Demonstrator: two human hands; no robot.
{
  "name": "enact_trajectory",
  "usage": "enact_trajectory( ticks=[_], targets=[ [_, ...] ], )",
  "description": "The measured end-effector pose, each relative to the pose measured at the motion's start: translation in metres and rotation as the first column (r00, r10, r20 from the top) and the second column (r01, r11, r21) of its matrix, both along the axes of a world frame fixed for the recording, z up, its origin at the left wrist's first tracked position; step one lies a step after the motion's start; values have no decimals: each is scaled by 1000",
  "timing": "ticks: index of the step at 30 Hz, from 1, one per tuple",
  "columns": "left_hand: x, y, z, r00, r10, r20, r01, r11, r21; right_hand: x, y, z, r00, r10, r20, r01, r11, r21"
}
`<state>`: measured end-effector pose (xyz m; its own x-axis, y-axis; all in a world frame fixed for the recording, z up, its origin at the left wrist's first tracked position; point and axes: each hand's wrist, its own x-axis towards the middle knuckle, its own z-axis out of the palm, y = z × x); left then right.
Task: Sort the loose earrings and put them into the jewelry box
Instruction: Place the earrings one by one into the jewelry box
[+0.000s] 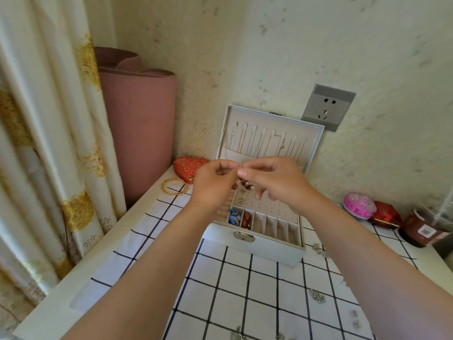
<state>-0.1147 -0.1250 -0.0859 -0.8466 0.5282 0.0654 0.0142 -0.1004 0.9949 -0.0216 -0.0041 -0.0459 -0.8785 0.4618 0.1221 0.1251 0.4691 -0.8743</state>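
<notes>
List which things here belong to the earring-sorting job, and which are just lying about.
Job: jewelry box; loose earrings; left hand and right hand, pinching a tiny item.
Lying about: gold bangles; heart-shaped red box; pink rolled mat; wall socket; jar.

Hidden, cropped and unresolved regions around the open jewelry box [255,251].
Pinched between the fingertips of left hand [213,182] and right hand [277,179]: tiny item [241,167], too small to identify. Behind both hands: rear of the pegged earring panel and lower edge of the lid pocket. Heart-shaped box [188,166] partly covered by the left hand. Loose earrings [316,296] on the checked cloth [245,290]: small, blurred, form unreadable. Brown jar [421,229] and clear container [443,212] cut off by the right edge; label unreadable. Red box [386,214] half hidden behind pink box [358,204].
</notes>
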Motion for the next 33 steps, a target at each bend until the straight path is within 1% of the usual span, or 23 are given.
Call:
enact_trajectory(
  ticks=[2, 5, 7, 8, 9, 10, 11, 12, 14, 16, 18, 21, 24, 28, 30, 33],
  targets=[
    [2, 1, 2, 999, -16, 48, 16, 1000, 3, 2, 2, -3, 999, -34, -22, 33, 999, -24],
    [4, 2, 1, 995, -76, 65, 77, 997, -23, 1, 7, -10, 995, -77, -60, 76, 997, -32],
    [3, 3, -2, 995, -98, 18, 99, 994, -46, 0, 12, -14, 990, -102, -94, 99, 994, -37],
    [1, 4, -5, 994, -85, -73, 78, 993, -89, -1, 14, -16, 988, -113, -101, 113, 994, -15],
    [-3, 3, -8, 972, -71, -223, 31, 984, -177, -2, 16, -19, 988, -123, -95, 128, 991, 43],
    [-6, 2, -12, 918, -90, -386, -30, 955, -294, -2, 18, -23, 989, -130, -76, 139, 982, 124],
    [-8, -1, -16, 838, -137, -528, -107, 908, -405, -3, 19, -27, 989, -136, -51, 143, 968, 207],
    [-10, -3, -19, 759, -194, -622, -167, 865, -473, -4, 20, -32, 990, -142, -23, 142, 950, 279],
    [-13, -7, -26, 642, -307, -703, -208, 813, -544, -5, 22, -41, 988, -150, 25, 128, 913, 387],
    [-14, -7, -31, 553, -400, -731, -236, 766, -598, -6, 24, -50, 988, -150, 42, 114, 883, 456],
    [-15, -6, -35, 508, -429, -747, -261, 750, -608, -7, 26, -56, 989, -148, 21, 119, 866, 486],
    [-17, -6, -38, 499, -422, -757, -256, 763, -594, -7, 24, -63, 987, -157, -24, 145, 828, 542],
    [-16, -4, -40, 495, -439, -750, -267, 744, -612, -7, 23, -67, 985, -169, -48, 162, 768, 620],
    [-15, -3, -40, 500, -440, -745, -273, 737, -619, -8, 21, -68, 975, -208, -82, 213, 749, 628],
    [-15, -2, -40, 503, -437, -746, -272, 740, -616, -8, 20, -69, 979, -192, -66, 189, 737, 649],
    [-15, -3, -41, 510, -433, -743, -263, 744, -614, -7, 23, -69, 993, -120, -15, 100, 744, 660]
  ],
)
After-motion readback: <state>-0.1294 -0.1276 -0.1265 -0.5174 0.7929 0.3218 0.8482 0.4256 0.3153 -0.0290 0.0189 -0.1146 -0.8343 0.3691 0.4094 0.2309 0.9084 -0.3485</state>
